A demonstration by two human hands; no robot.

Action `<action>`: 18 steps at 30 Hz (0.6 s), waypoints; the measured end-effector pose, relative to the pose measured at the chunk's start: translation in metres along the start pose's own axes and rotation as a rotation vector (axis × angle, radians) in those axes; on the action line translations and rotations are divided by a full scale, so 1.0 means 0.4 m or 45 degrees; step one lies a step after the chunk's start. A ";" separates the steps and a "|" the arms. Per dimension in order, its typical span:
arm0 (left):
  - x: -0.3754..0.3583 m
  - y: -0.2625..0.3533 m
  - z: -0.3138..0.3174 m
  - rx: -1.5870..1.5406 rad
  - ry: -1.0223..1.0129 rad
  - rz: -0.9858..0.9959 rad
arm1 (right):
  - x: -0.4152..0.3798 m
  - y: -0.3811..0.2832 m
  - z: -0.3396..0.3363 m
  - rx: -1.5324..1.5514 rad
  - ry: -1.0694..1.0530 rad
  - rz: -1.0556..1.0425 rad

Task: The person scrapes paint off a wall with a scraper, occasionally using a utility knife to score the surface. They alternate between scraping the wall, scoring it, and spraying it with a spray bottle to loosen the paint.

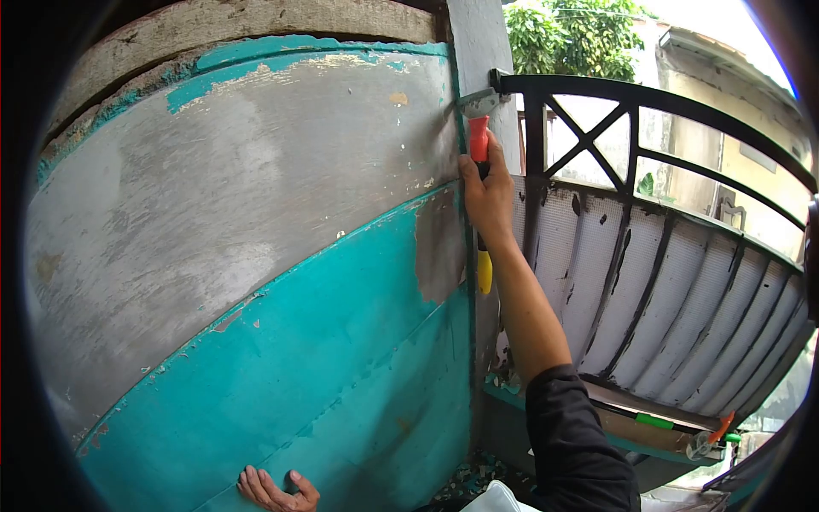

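My right hand is wrapped round a paint scraper with a red and black handle. Its wide metal blade points up and touches the right edge of the wall panel, beside the grey post. A yellow handle end shows below my wrist, seemingly part of the same tool. Bare grey covers the upper part of the panel, while teal paint remains below and in a ragged strip along the top. Low on the teal paint rests my left hand, fingers and thumb apart and holding nothing; the frame's bottom edge cuts it off.
To the right stands a black metal gate with light corrugated sheeting and peeling paint. Paint flakes lie at the foot of the panel. A ledge at lower right holds a green-handled item and an orange-handled item.
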State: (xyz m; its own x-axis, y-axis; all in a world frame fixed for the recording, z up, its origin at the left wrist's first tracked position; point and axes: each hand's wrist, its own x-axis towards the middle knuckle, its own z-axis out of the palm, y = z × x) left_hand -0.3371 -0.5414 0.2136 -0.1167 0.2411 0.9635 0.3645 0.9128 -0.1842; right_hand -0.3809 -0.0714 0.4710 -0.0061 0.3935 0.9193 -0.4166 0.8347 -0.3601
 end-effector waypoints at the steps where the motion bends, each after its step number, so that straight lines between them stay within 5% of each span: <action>1: -0.003 0.003 -0.001 0.006 -0.011 0.000 | 0.005 -0.008 -0.003 -0.003 -0.028 0.034; 5: -0.007 0.000 0.002 0.005 -0.013 -0.005 | 0.002 -0.011 -0.024 0.081 -0.049 0.077; 8: -0.007 0.001 0.000 -0.016 -0.002 0.011 | -0.029 -0.020 -0.014 0.020 0.051 -0.184; 10: -0.013 -0.007 0.003 -0.040 0.001 0.011 | -0.047 -0.029 -0.003 -0.178 -0.137 -0.287; 18: -0.006 -0.004 -0.004 -0.056 -0.006 0.003 | 0.015 -0.070 -0.030 -0.295 -0.280 -0.217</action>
State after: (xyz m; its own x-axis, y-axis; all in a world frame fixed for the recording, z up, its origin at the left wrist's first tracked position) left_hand -0.3358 -0.5440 0.2119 -0.1202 0.2447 0.9621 0.4052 0.8968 -0.1774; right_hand -0.3583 -0.0879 0.4848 -0.1603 0.1703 0.9723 -0.2112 0.9563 -0.2023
